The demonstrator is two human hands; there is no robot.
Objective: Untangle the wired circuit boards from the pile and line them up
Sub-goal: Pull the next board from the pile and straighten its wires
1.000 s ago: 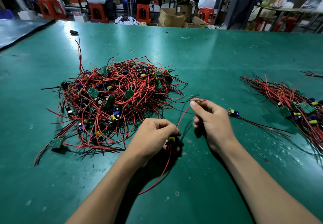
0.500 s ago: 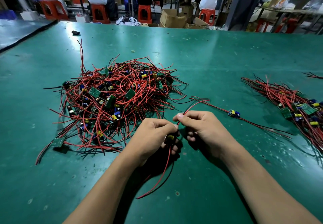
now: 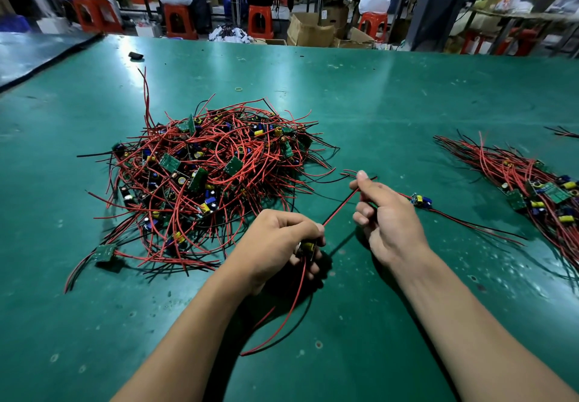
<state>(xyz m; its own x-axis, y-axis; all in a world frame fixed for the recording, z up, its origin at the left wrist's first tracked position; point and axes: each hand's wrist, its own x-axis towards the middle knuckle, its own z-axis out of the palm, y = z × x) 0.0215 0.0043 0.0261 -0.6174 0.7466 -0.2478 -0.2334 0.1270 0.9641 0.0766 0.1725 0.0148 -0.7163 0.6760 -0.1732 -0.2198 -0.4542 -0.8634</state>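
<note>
The right hand [image 3: 390, 216] has drawn away from the left hand [image 3: 272, 245], stretching a red wire [image 3: 340, 206] straight between them, and pinches it between thumb and forefinger. The left hand is curled round a small circuit board [image 3: 308, 247]. The tangled pile [image 3: 213, 169] lies to the left on the green bench [image 3: 407, 97], the sorted row [image 3: 539, 188] far right, and a loose board [image 3: 421, 200] just beyond the right hand
</note>
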